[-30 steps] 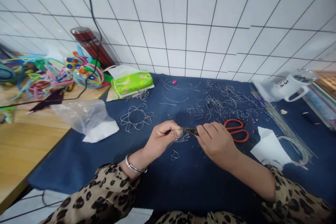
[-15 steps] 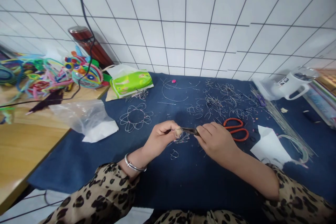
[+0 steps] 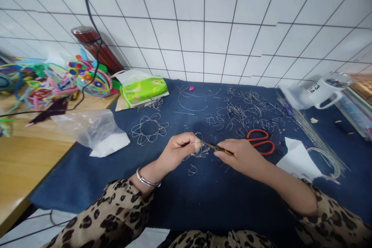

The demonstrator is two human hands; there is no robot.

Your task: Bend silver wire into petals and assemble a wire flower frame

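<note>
My left hand (image 3: 184,147) pinches a thin piece of wire (image 3: 198,136), whose small loop rises above the fingertips. In my right hand (image 3: 240,157) is a pair of pliers (image 3: 213,147) with dark jaws and a yellowish grip. The tips of the jaws meet the wire right beside my left thumb. Below both hands lies a small heap of bent wire pieces (image 3: 203,152), partly hidden by the left fingers. One separate wire loop (image 3: 192,169) rests nearer to me. To the left sits a flower-shaped wire ring (image 3: 149,129).
Orange-handled scissors (image 3: 261,141) lie beyond my right hand. Tangled wire scraps (image 3: 241,108) spread behind them. At right are white paper (image 3: 298,159), a wire coil (image 3: 334,162) and a mug (image 3: 325,92). A green tissue pack (image 3: 143,92) and a plastic bag (image 3: 95,130) lie left.
The pliers have turned in my right hand, so their yellowish grip now shows. The wire loop now stands above my left fingertips instead of below them.
</note>
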